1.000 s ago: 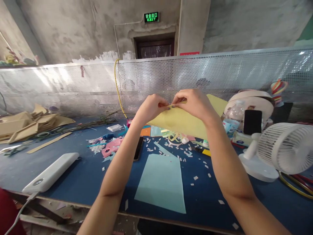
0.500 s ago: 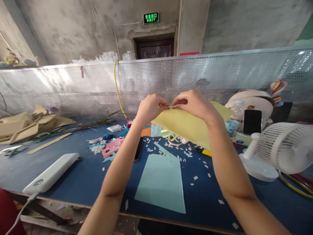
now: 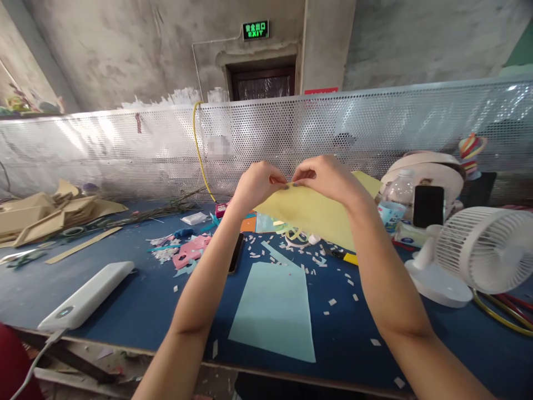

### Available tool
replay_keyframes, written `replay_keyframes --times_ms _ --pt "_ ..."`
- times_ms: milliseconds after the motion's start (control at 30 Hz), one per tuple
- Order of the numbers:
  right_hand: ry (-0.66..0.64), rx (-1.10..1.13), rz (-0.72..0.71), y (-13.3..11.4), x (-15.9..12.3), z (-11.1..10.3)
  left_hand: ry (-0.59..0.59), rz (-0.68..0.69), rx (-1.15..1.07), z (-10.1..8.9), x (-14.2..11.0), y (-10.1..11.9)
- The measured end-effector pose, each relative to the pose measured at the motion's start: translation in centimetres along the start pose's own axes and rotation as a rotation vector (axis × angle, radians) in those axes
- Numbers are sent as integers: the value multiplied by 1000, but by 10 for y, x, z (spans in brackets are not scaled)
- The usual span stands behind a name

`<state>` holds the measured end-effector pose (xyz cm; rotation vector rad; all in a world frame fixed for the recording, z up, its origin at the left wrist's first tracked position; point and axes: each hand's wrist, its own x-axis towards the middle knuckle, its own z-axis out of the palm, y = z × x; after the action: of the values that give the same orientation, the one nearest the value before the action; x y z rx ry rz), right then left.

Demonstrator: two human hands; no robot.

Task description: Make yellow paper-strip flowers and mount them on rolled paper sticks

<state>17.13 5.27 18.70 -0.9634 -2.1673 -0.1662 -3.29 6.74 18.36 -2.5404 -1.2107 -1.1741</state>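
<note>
Both my hands are raised above the blue table (image 3: 137,311), pinching the near top edge of a yellow paper sheet (image 3: 316,214). My left hand (image 3: 256,186) grips the edge with thumb and fingers closed. My right hand (image 3: 327,178) pinches the same edge right beside it, fingertips almost touching the left hand's. The sheet hangs away from me and to the right, above the scraps on the table. A light blue paper sheet (image 3: 275,311) lies flat on the table below my forearms.
A white power bank (image 3: 85,294) with a cable lies near the front left edge. A white desk fan (image 3: 474,258), a water bottle (image 3: 395,203) and a black phone (image 3: 428,205) stand at right. Cardboard scraps (image 3: 45,214) are piled far left. Coloured paper bits (image 3: 189,250) litter the middle. A perforated metal screen (image 3: 375,128) closes the back.
The yellow sheet has shifted slightly in my pinch, its far corner swinging up and back down. Both hands stay together at the sheet's edge.
</note>
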Motion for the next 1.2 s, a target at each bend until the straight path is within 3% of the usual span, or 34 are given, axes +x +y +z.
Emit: replay_keyframes --times_ms 200,333,467,600,1000,1200 --pt "24 92 -46 0 2 3 -37 26 -84 -1 0 -5" --pt "61 125 -18 1 2 2 61 51 62 -1 -1 2" --pt "44 65 60 2 2 1 117 120 262 -1 -1 11" --pt "5 -63 104 2 1 1 114 127 272 5 0 10" --pt "116 -216 0 6 8 18 11 37 237 -2 -2 7" --pt "40 -99 76 5 6 15 101 124 364 3 0 3"
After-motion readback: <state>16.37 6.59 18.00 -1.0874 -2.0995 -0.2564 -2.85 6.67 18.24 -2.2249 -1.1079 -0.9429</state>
